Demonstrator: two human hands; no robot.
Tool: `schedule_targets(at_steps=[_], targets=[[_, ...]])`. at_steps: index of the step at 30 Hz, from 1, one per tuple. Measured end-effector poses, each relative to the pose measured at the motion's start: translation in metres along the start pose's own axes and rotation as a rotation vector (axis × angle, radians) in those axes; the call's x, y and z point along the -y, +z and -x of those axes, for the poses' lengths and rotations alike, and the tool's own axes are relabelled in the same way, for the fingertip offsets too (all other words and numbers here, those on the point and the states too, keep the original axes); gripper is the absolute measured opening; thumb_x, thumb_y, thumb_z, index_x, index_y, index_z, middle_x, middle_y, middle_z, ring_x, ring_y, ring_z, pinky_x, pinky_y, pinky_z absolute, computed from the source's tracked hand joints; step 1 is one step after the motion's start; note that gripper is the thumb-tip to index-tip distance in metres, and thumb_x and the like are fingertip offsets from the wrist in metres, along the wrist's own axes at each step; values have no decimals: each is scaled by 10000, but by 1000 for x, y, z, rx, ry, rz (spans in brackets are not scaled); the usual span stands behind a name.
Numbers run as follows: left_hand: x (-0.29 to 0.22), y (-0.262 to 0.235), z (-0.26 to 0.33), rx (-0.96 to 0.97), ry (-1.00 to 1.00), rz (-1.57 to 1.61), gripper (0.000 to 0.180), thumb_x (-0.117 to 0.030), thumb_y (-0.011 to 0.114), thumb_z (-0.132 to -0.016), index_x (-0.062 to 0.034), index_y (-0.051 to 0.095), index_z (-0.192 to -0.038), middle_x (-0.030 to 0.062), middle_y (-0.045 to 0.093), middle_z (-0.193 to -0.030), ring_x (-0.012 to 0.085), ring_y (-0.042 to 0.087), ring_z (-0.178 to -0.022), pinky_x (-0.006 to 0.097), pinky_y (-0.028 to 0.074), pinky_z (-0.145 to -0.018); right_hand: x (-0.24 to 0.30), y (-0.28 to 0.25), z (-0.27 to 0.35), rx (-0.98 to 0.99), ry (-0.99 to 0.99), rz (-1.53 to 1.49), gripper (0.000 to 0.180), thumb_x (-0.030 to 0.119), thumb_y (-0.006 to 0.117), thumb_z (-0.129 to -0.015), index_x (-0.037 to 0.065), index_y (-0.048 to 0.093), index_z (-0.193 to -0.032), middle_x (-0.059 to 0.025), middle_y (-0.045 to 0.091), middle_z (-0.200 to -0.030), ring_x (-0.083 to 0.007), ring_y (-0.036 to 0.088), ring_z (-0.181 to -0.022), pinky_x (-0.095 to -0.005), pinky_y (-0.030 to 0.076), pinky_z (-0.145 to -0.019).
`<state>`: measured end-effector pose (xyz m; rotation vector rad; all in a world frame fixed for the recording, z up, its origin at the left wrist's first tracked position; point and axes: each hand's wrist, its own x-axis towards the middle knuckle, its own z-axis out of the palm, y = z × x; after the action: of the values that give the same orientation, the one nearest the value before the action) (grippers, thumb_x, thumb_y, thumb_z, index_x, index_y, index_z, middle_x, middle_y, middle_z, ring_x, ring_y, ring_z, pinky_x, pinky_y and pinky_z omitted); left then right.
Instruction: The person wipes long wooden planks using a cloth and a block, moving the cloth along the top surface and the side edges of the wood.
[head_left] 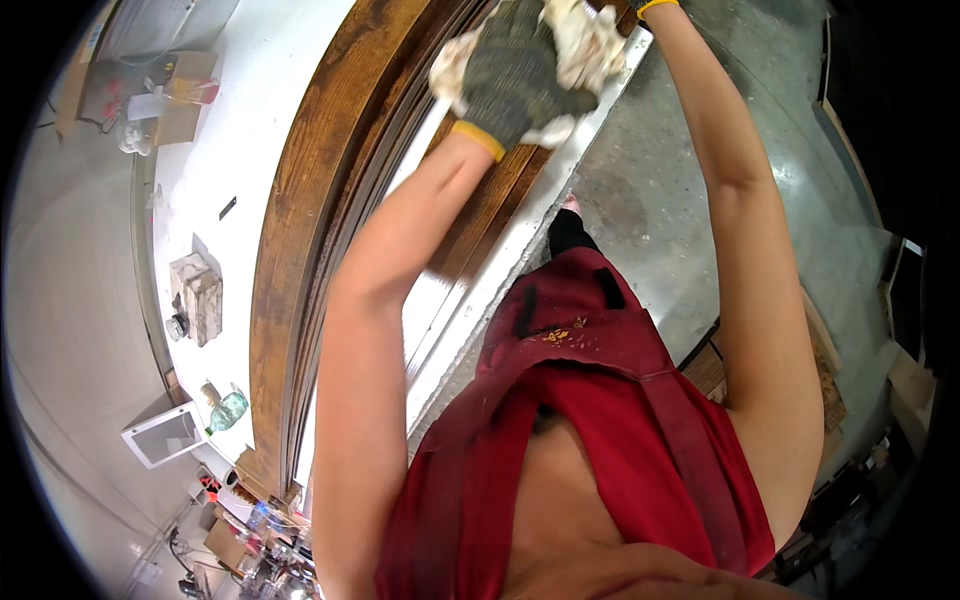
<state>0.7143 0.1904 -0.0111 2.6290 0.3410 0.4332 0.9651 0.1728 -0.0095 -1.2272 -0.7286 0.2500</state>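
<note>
My left hand point(515, 85), in a dark knit glove with a yellow cuff, presses on a crumpled white rag point(590, 45) with brownish stains. The rag bulges out on both sides of the glove. Beneath them run brown-stained wooden boards point(475, 225), lying along a white-edged work surface point(575, 165). My right arm reaches forward over the floor side. Only the dark glove and yellow cuff of my right hand point(652, 6) show at the upper edge; its fingers are out of view.
Left of my arm lie long brown boards point(275, 300) on a white table point(240, 150). Farther left are a marble-patterned box point(197, 298), a green plastic bottle point(228, 410) and a white-framed panel point(165, 436). Grey floor point(640, 210) lies to the right, with dark panels leaning beyond.
</note>
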Motion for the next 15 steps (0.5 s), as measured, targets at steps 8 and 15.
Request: schedule_targets(at_steps=[8, 15], targets=[[-2, -19, 42, -36, -6, 26, 1017, -584, 775, -572, 0, 471, -1347, 240, 468, -1358, 385, 455, -1251, 460, 339, -1075, -1, -5, -1, -55, -9, 161, 407, 309, 686, -920, 35, 634, -1216, -23, 656, -1099, -124, 585, -990, -265, 465, -876], [-15, -89, 270, -109, -280, 36, 1137, -384, 929, -501, -38, 365, -1426, 199, 446, -1414, 353, 487, -1259, 454, 408, -1041, -24, -19, -15, 38, -79, 165, 418, 343, 635, -950, 46, 611, -1243, -33, 635, -1157, -151, 560, -1083, -283, 427, -950]])
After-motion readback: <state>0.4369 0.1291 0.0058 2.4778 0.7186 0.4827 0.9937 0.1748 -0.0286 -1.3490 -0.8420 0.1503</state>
